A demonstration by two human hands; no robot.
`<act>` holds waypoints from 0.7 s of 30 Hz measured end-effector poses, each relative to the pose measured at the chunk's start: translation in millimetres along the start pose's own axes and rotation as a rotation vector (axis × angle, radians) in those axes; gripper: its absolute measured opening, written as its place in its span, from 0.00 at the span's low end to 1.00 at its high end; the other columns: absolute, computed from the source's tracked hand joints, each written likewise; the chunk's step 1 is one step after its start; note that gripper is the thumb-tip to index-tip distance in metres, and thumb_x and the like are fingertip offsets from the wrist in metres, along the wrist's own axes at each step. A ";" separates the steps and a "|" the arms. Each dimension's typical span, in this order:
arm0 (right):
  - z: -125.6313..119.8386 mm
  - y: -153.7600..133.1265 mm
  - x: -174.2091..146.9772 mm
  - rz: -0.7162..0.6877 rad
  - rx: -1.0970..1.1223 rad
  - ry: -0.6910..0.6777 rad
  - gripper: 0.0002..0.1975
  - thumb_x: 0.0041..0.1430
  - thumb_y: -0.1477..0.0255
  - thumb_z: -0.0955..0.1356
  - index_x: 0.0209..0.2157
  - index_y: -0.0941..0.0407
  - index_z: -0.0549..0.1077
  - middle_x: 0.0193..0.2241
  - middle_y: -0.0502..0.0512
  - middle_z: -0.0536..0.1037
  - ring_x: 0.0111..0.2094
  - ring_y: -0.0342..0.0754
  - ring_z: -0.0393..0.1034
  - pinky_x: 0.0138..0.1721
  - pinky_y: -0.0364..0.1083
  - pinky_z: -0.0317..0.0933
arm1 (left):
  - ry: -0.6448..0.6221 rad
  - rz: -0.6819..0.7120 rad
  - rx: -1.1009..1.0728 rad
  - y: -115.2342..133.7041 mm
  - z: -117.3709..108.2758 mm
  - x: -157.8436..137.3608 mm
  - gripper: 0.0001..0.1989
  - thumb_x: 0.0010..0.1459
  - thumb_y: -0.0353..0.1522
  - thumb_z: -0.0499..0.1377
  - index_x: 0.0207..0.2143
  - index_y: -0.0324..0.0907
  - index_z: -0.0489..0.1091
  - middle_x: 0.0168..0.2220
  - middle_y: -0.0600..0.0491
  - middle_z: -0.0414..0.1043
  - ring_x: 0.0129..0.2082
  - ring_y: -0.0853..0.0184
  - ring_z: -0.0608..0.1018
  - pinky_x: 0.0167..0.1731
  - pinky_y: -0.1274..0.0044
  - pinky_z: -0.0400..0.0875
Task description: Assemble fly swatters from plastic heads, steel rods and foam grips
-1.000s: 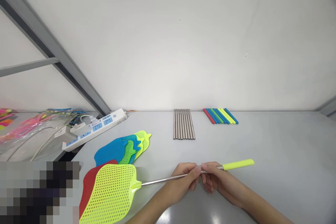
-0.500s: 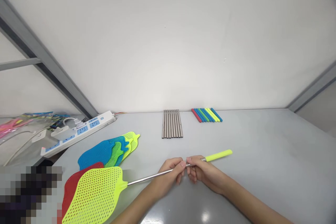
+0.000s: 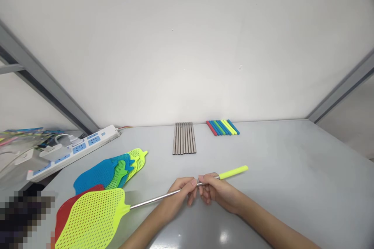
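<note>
Across the front of the table lies a fly swatter (image 3: pixel 97 216) with a yellow perforated head, a thin metal rod and a yellow grip at its right end. My left hand (image 3: pixel 182 192) pinches the rod near its middle. Close beside it, my right hand (image 3: pixel 214 188) is closed around the thicker part of the rod, just left of the yellow grip (image 3: pixel 233 172). The thumbs nearly meet. Partly under the yellow head is a red swatter head (image 3: pixel 66 212). Behind it overlap blue (image 3: pixel 95 175), green (image 3: pixel 118 175) and yellow swatter heads (image 3: pixel 142 157).
Several metal rods (image 3: pixel 184 140) lie side by side near the wall. To their right is a row of coloured grips (image 3: pixel 222 127). A white power strip (image 3: pixel 84 146) with plugs and cables runs along the left edge, near plastic packaging (image 3: pixel 26 131).
The whole view has shifted, so the table items and both hands appear further left. Both hands keep their hold on the swatter's rod.
</note>
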State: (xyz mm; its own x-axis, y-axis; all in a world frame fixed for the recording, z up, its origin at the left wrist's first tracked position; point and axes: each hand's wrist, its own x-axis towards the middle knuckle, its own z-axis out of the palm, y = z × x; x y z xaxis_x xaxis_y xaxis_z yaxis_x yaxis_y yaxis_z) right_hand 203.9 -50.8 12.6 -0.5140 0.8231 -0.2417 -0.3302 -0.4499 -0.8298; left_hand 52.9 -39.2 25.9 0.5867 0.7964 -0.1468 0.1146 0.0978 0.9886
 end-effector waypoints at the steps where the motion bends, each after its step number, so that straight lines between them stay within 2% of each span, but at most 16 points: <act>1: -0.3 0.9 0.1 -0.006 -0.005 -0.015 0.17 0.51 0.65 0.60 0.16 0.61 0.65 0.11 0.49 0.61 0.15 0.39 0.55 0.19 0.41 0.47 | -0.020 -0.001 -0.035 1.4 1.1 -0.5 0.20 0.55 0.37 0.44 0.16 0.38 0.61 0.14 0.56 0.59 0.19 0.72 0.64 0.26 0.79 0.58; 6: -1.8 1.6 -0.1 0.021 -0.020 -0.056 0.17 0.51 0.69 0.58 0.13 0.59 0.60 0.12 0.48 0.60 0.15 0.39 0.54 0.20 0.41 0.48 | -0.069 -0.048 -0.260 -4.8 5.8 -1.5 0.20 0.55 0.36 0.43 0.14 0.38 0.59 0.11 0.57 0.57 0.14 0.73 0.62 0.23 0.78 0.58; 11: -0.3 -0.2 -1.5 0.161 0.039 -0.115 0.15 0.52 0.65 0.57 0.16 0.58 0.57 0.13 0.47 0.57 0.15 0.38 0.52 0.18 0.40 0.44 | -0.107 -0.079 -0.422 -14.8 0.9 -0.7 0.20 0.54 0.35 0.45 0.11 0.41 0.50 0.06 0.59 0.51 0.11 0.73 0.61 0.18 0.79 0.56; 17: 2.4 1.6 -0.9 0.086 0.005 -0.096 0.21 0.53 0.57 0.54 0.23 0.60 0.64 0.14 0.48 0.60 0.16 0.39 0.54 0.19 0.41 0.46 | -0.081 -0.078 -0.394 -14.7 -2.1 -1.7 0.23 0.55 0.37 0.44 0.08 0.42 0.48 0.04 0.59 0.48 0.09 0.73 0.60 0.17 0.78 0.55; 21: 1.9 3.6 1.1 0.060 0.016 -0.092 0.21 0.53 0.58 0.55 0.20 0.60 0.63 0.14 0.48 0.60 0.17 0.40 0.55 0.21 0.41 0.48 | -0.065 -0.068 -0.329 -15.4 -0.9 -1.9 0.25 0.55 0.38 0.43 0.07 0.41 0.50 0.04 0.60 0.46 0.09 0.73 0.60 0.17 0.78 0.56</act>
State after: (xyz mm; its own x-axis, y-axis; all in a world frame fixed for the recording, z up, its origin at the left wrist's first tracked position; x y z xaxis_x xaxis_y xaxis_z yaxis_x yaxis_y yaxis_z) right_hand 200.7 -52.2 10.3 -0.6034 0.7596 -0.2428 -0.3091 -0.5034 -0.8068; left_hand 49.2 -41.7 10.9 0.6375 0.7429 -0.2041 -0.1036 0.3452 0.9328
